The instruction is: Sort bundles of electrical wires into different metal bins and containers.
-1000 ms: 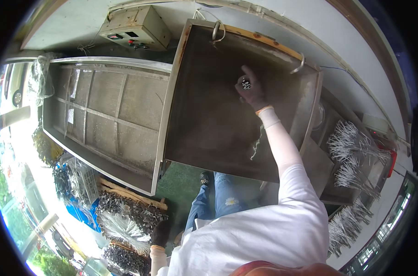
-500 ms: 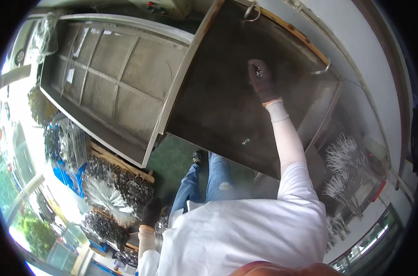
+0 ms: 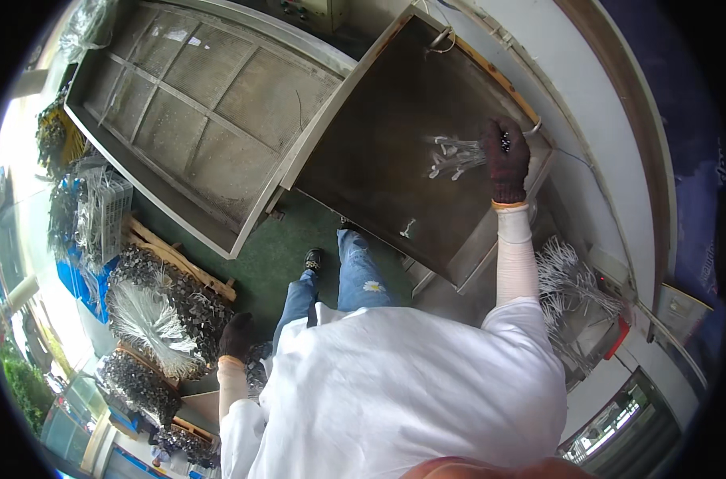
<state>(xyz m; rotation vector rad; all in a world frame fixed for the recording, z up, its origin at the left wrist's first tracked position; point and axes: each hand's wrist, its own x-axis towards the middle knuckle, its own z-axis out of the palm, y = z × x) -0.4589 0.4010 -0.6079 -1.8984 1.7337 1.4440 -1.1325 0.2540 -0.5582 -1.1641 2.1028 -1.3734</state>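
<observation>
My right hand (image 3: 508,156), in a dark glove, is closed round a bundle of thin silvery-white strips (image 3: 457,154) with wider ends. It holds the bundle sideways above a dark tank (image 3: 379,128), with the loose ends fanning out to the left. What the strips are for, or made of, I cannot make out. A small whitish piece (image 3: 408,229) shows at the tank's near side. My left hand (image 3: 237,335), also dark-gloved, hangs low beside my left leg, near the heaped parts; its fingers do not show clearly.
A shallow metal-framed tray (image 3: 211,88) with crossbars adjoins the tank on the left. Heaps of dark small parts (image 3: 191,295) and pale strands (image 3: 151,319) sit on wooden pallets at left, beside a white crate (image 3: 106,211). More silvery bundles (image 3: 574,287) stand at right.
My right hand has moved right and slightly nearer; the silvery bundle now shows in its grip. My view has shifted, and my left hand still hangs low.
</observation>
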